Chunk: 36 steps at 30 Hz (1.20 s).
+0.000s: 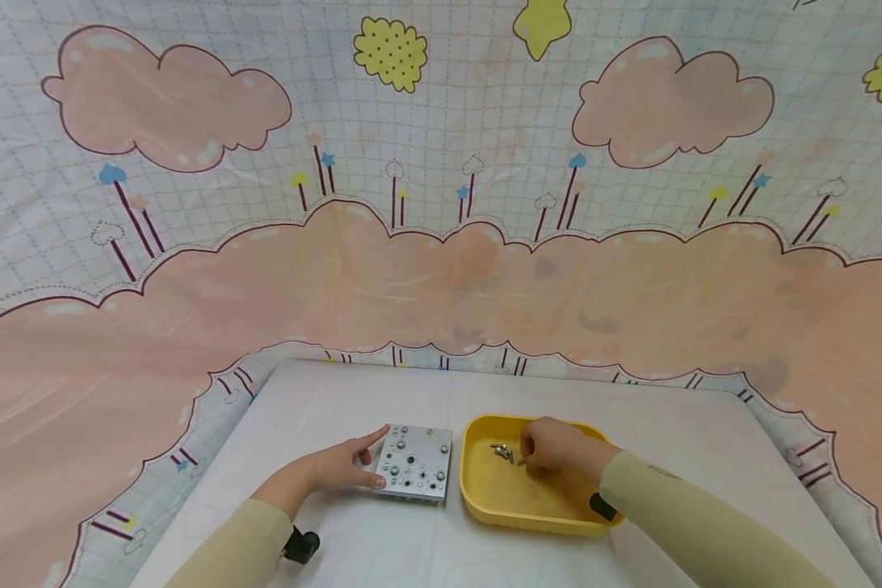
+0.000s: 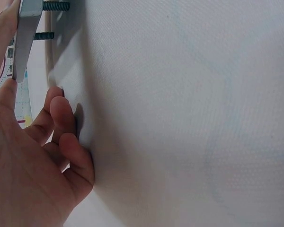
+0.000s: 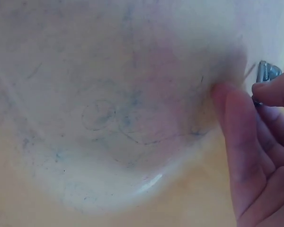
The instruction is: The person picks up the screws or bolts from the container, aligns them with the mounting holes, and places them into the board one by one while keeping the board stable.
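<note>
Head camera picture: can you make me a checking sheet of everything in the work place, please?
Surface: white table, looks flat.
Job's things: metal plate with holes and bolt heads on top, bolt ends sticking out underneath; yellow tray beside it, with a few loose screws inside.
Clutter: nothing seen.
Left hand: grips the metal plate's left side with thumb and a finger.
Right hand: in the tray, fingertips at the screws; whether it holds one is unclear.
Cables: nothing seen.
Surroundings: cloth with clouds and stars behind the table.
</note>
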{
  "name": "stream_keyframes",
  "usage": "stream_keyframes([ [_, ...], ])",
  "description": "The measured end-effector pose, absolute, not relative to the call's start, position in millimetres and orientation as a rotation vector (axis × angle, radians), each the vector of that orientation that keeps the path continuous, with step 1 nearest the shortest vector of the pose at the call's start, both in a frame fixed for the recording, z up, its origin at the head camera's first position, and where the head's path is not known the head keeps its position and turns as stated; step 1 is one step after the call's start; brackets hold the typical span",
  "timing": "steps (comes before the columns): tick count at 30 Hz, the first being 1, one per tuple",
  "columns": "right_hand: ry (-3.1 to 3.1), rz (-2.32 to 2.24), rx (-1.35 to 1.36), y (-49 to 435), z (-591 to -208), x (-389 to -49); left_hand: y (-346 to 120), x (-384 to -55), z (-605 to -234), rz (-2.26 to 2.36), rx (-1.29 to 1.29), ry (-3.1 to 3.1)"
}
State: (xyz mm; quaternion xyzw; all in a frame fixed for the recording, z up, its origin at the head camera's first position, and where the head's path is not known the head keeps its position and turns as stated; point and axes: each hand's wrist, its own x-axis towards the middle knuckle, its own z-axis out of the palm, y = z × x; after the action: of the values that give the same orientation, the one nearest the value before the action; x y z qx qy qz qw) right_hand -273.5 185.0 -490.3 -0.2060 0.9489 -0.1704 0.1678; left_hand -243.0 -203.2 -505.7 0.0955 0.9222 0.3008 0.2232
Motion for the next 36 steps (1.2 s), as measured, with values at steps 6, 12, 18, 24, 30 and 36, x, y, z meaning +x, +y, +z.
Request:
stream_keyframes([
  [6, 2.628, -0.649, -0.573, 185, -482, -272, -203, -242, -504, 0.829, 0.269, 2.547],
  [12, 2.606, -0.744, -0.546, 184, -474, -271, -202, -243, -505, 0.835, 0.269, 2.545],
  [18, 2.584, -0.851, -0.554, 185, -469, -275, -202, -242, -504, 0.84, 0.262, 2.543],
  [24, 2.536, -0.976, -0.589, 181, -464, -280, -203, -242, -505, 0.841, 0.254, 2.547],
  [30, 2.504, -1.031, -0.66, 174, -461, -284, -205, -243, -507, 0.849, 0.263, 2.547],
  [36, 2.487, -1.058, -0.664, 165, -459, -287, -205, -243, -507, 0.836, 0.268, 2.555],
])
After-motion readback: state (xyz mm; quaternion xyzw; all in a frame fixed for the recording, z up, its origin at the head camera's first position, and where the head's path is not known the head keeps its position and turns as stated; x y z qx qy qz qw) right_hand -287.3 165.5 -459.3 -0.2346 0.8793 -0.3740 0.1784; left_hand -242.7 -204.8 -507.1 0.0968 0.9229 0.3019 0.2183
